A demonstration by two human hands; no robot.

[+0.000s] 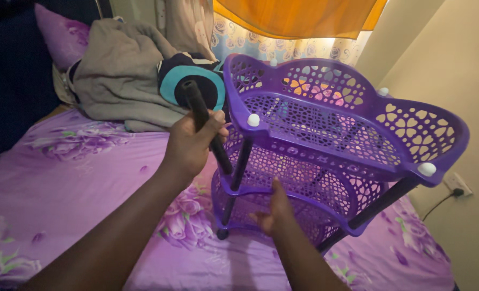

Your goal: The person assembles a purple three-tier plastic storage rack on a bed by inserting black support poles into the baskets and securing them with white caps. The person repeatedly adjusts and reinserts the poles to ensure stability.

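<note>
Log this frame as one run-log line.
left hand: grips loose black pole | right hand: on lower tier of purple rack | rack: tilted on floral bedsheet | behind: grey garment
</note>
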